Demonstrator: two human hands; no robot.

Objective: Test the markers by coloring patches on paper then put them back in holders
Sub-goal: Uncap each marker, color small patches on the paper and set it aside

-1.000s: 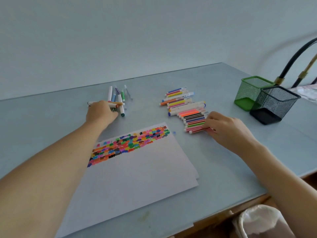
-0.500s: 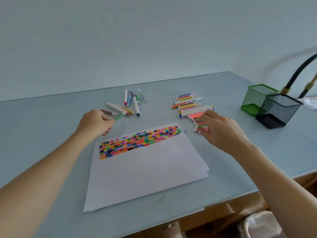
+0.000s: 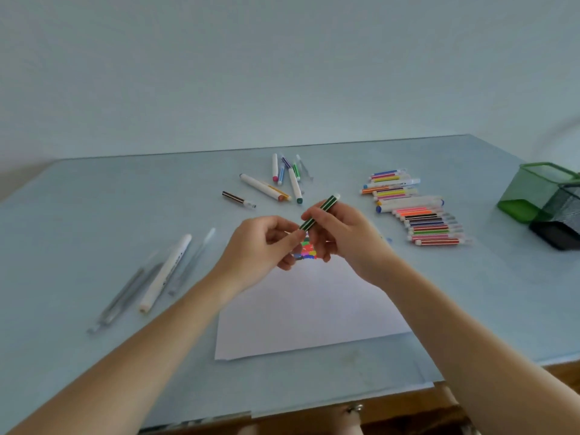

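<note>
Both hands meet above the white paper (image 3: 310, 312) at the middle of the table. My right hand (image 3: 342, 237) grips a dark green striped marker (image 3: 320, 211) by its barrel, tilted up to the right. My left hand (image 3: 263, 243) pinches the marker's lower end, where the cap would be. The coloured patches (image 3: 306, 250) on the paper show only between my hands. A loose group of markers (image 3: 282, 183) lies behind my hands. A neat row of markers (image 3: 420, 211) lies to the right. The green holder (image 3: 533, 189) and black mesh holder (image 3: 561, 224) stand at the far right.
A white marker (image 3: 166, 271) and some clear pens or caps (image 3: 125, 296) lie on the left of the table. A brown striped marker (image 3: 237, 199) lies alone behind my left hand. The table's front edge (image 3: 314, 409) runs just below the paper.
My left hand picked the green striped marker from the loose group and brought it over the paper. My right hand left the neat row and took hold of the marker too.
</note>
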